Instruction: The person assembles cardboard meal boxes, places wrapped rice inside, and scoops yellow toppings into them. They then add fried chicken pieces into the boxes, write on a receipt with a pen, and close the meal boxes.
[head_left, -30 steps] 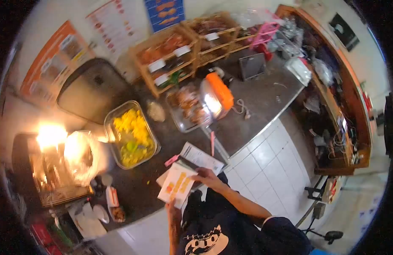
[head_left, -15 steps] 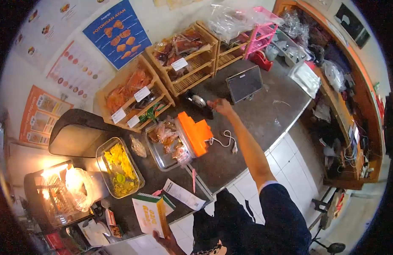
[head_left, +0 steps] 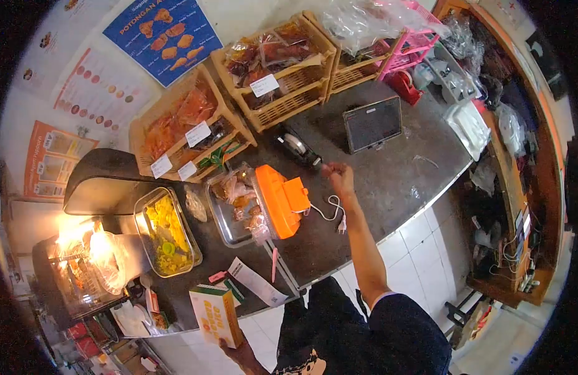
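My left hand grips the lower edge of a white and yellow printed box at the counter's front edge. My right hand reaches over the counter, its fingers pressed together at the end of a black tape dispenser; whether they grip it is hard to tell. Left of my right hand sits an orange device beside a clear tray of bagged food. A long paper slip lies right of the box.
A glass container of yellow food stands near a brightly lit display case. Wooden racks line the wall. Behind my right hand stands a tablet. A white cable and a pink strip lie on the counter.
My right hand left the box and reached across to the black dispenser, which has since shifted slightly. My left hand kept the box, which now looks boxier and stands lower left.
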`<action>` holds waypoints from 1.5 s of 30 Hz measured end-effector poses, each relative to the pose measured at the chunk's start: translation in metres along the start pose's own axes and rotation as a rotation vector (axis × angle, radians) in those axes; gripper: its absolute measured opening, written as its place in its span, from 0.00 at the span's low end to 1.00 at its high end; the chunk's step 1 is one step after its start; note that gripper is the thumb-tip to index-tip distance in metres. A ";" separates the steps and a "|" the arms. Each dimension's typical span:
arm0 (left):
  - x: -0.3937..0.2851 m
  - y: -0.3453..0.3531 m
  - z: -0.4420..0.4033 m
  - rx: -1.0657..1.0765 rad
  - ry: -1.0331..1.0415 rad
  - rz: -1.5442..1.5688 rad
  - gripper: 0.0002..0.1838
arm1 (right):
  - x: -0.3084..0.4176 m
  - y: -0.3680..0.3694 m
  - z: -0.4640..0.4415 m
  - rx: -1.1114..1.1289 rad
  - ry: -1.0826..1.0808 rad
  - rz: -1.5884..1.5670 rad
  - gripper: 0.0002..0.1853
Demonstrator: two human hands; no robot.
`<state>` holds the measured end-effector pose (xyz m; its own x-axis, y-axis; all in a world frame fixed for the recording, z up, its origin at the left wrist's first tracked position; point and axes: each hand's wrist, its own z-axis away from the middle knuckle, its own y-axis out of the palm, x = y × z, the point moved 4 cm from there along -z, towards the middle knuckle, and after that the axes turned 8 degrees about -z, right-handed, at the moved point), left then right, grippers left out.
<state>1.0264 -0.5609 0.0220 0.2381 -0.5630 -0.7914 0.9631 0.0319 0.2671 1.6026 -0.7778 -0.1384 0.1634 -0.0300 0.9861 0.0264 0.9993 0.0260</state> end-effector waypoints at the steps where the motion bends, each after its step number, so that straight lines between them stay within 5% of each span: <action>1: 0.000 0.004 0.000 0.002 -0.009 0.015 0.36 | -0.012 -0.004 -0.003 0.009 0.008 0.285 0.22; 4: 0.004 -0.005 -0.013 0.050 -0.008 0.066 0.35 | -0.049 -0.004 -0.014 0.015 -0.290 0.291 0.19; 7: 0.009 -0.017 -0.027 0.014 -0.152 0.160 0.37 | -0.077 0.002 -0.039 0.036 -0.240 0.156 0.14; 11: -0.006 0.003 -0.036 0.113 -0.165 0.235 0.34 | -0.031 -0.017 -0.021 0.062 -0.311 0.792 0.11; 12: -0.013 0.017 -0.039 0.175 -0.139 0.265 0.33 | -0.059 -0.038 -0.031 -0.009 -0.070 1.035 0.13; 14: -0.025 0.020 -0.048 0.093 -0.152 0.276 0.30 | -0.075 -0.072 -0.028 -0.008 -0.096 1.031 0.23; 15: -0.038 0.033 -0.050 0.159 -0.120 0.288 0.30 | -0.066 -0.082 -0.019 0.068 -0.246 0.750 0.19; 16: -0.047 0.038 -0.048 0.230 -0.108 0.287 0.29 | -0.007 -0.062 0.022 0.164 -0.133 0.512 0.15; 19: -0.063 0.022 -0.064 0.265 -0.139 0.232 0.28 | 0.107 -0.007 0.146 0.426 -0.052 0.357 0.13; 25: -0.091 0.004 -0.098 0.353 -0.153 0.207 0.28 | 0.211 0.170 0.399 1.131 -0.300 -0.384 0.10; 26: -0.099 -0.002 -0.102 0.375 -0.169 0.209 0.28 | 0.226 0.194 0.428 1.255 -0.180 -0.557 0.11; 29: -0.130 -0.009 -0.114 0.477 -0.178 0.206 0.27 | 0.213 0.265 0.491 1.261 -0.152 -0.936 0.16; 30: -0.137 -0.016 -0.118 0.480 -0.200 0.232 0.27 | 0.193 0.281 0.504 1.268 -0.161 -0.916 0.16; 32: -0.151 -0.032 -0.127 0.490 -0.224 0.269 0.27 | 0.131 0.316 0.512 1.036 -0.073 -0.170 0.13; 33: -0.159 -0.038 -0.134 0.504 -0.236 0.262 0.26 | 0.113 0.320 0.520 0.987 -0.035 -0.072 0.13; 41: -0.191 -0.072 -0.150 0.576 -0.360 0.255 0.25 | 0.104 0.337 0.549 0.955 -0.001 -0.006 0.10; 45: -0.191 -0.076 -0.145 0.646 -0.473 0.240 0.29 | 0.100 0.345 0.556 0.969 0.090 -0.229 0.04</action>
<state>0.9260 -0.3358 0.0736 0.2108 -0.8933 -0.3970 0.5975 -0.2037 0.7756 1.0801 -0.4239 0.0609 0.3298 -0.1857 0.9256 -0.7423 0.5547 0.3758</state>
